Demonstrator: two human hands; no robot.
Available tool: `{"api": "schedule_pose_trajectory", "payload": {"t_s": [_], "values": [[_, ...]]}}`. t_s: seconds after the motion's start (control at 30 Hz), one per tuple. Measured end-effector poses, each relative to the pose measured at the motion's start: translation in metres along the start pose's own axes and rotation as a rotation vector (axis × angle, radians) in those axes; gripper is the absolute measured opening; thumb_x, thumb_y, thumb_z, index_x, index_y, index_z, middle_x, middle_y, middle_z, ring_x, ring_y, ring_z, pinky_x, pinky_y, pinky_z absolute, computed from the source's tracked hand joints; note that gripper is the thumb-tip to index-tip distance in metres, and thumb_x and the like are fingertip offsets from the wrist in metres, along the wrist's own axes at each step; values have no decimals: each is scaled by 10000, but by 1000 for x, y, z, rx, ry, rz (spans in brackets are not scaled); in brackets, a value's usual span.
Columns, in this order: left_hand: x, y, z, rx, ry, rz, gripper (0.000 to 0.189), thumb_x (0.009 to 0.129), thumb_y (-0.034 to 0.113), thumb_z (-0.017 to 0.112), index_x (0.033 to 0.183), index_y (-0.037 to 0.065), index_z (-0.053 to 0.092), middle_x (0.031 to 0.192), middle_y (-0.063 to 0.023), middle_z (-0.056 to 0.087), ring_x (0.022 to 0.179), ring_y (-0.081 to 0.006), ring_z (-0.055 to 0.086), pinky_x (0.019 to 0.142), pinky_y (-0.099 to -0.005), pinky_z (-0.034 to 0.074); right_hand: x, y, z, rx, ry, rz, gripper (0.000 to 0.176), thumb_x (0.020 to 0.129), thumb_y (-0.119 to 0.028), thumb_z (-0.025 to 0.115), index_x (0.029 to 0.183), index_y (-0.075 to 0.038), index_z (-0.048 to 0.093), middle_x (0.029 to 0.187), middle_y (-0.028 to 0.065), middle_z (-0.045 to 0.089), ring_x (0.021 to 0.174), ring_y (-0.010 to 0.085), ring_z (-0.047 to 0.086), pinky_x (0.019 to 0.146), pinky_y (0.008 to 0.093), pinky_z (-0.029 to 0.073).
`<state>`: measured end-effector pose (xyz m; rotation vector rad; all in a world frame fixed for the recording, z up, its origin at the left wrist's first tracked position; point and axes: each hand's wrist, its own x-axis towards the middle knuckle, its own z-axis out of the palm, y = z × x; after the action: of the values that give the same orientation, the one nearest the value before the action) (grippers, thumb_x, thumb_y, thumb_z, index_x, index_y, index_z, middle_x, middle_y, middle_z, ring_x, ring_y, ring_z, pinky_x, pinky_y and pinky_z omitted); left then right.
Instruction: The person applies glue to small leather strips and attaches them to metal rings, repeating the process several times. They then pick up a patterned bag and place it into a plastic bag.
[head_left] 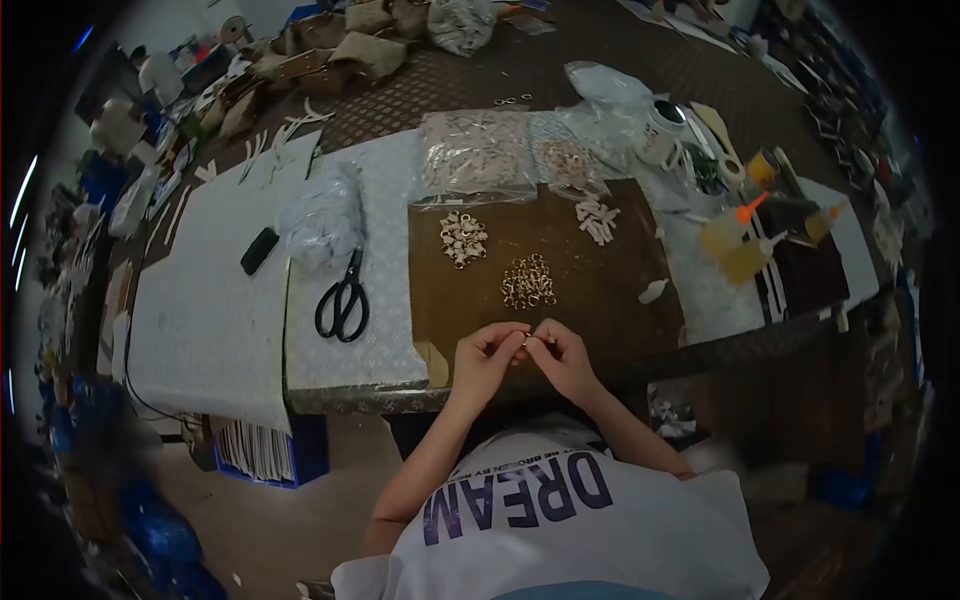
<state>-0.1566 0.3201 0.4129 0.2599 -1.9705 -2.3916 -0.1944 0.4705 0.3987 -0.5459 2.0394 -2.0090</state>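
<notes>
My left hand (487, 357) and my right hand (561, 360) meet at the near edge of a brown mat (460, 315). Thumbs and forefingers of both are pinched around a small gold-coloured metal piece (527, 340), mostly hidden by the fingertips. Just beyond the hands lies a pile of gold-coloured metal fittings (528, 282). Farther left on the mat is a heap of gold fittings with whitish parts (463, 240). Short white strips (597, 222) are gathered at the far right, and a single white piece (653, 291) rests by the right edge.
Black-handled scissors (343, 308) and a black oblong object (260, 251) lie left of the mat. Clear bags of small pieces (475, 155) stand behind it. At right are bottles of yellowish liquid (745, 258), one orange-tipped, and a white mug (660, 135).
</notes>
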Motion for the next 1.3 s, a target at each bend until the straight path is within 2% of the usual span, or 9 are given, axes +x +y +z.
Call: {"api": "schedule_pose_trajectory", "payload": {"t_s": [0.1, 0.3, 0.33, 0.53, 0.63, 0.77, 0.93, 1.07, 1.3], "values": [[21, -3, -15, -80, -74, -152, 166, 907, 81, 576, 1033, -7, 638, 814, -14, 632, 700, -63, 564, 624, -194, 457, 2, 3, -4, -55, 47, -42, 66, 904, -57, 551, 864, -13, 579, 746, 8, 543, 627, 53, 483, 551, 210, 389], [90, -19, -42, 196, 283, 269, 191, 914, 79, 540, 1064, 13, 639, 867, -42, 627, 761, -104, 581, 669, -244, 467, 19, 24, -37, -168, 345, -187, 195, 936, -17, 482, 1087, -10, 605, 881, 75, 612, 735, 118, 611, 669, 238, 503], [90, -16, -40, 356, 316, 303, 186, 902, 86, 555, 1052, 26, 647, 872, -56, 620, 773, -134, 585, 675, -259, 470, 17, 26, -38, -19, 406, -35, 223, 934, -1, 479, 1126, -9, 594, 893, 83, 637, 746, 123, 629, 697, 245, 519], [76, -18, -18, 1008, 229, 527, 164, 794, 122, 673, 948, 68, 683, 870, -120, 582, 803, -310, 571, 728, -379, 472, 18, 30, -38, 208, 362, 58, 134, 892, -12, 564, 1010, -5, 628, 840, 61, 654, 740, 105, 629, 672, 221, 505], [76, -17, -13, 1047, 223, 585, 141, 768, 106, 689, 901, 62, 674, 871, -115, 593, 820, -300, 584, 715, -379, 475, 18, 26, -40, 59, 333, 47, 87, 865, -12, 607, 948, 8, 627, 842, 46, 634, 746, 92, 610, 668, 206, 485], [77, -15, -18, 877, 190, 533, 68, 784, 73, 670, 835, 33, 652, 841, -111, 628, 771, -267, 620, 676, -313, 486, 20, 27, -42, -46, 321, -62, 67, 860, -1, 608, 925, 14, 621, 857, 26, 594, 753, 80, 577, 663, 201, 468], [62, -11, -10, 532, 148, 232, 124, 843, 76, 617, 954, 25, 642, 763, 3, 604, 703, -24, 520, 626, -203, 452, 15, 24, -34, 130, 269, 42, 97, 876, -19, 595, 965, 14, 615, 847, 18, 604, 731, 74, 572, 659, 199, 467], [49, -7, -9, -30, -64, -23, 239, 905, 62, 538, 1125, 41, 629, 855, 1, 609, 765, -47, 546, 695, -188, 461, 10, 3, -18, 204, 260, 144, 114, 880, -33, 593, 985, 7, 613, 837, 19, 620, 710, 70, 576, 663, 202, 472], [25, -3, -5, -467, -30, -174, 176, 890, 90, 604, 1049, 16, 602, 925, -33, 634, 816, -93, 613, 744, -225, 513, 6, -1, -7, 171, 240, 162, 116, 881, -56, 593, 975, 7, 617, 840, 18, 622, 711, 69, 574, 663, 204, 473]]}}
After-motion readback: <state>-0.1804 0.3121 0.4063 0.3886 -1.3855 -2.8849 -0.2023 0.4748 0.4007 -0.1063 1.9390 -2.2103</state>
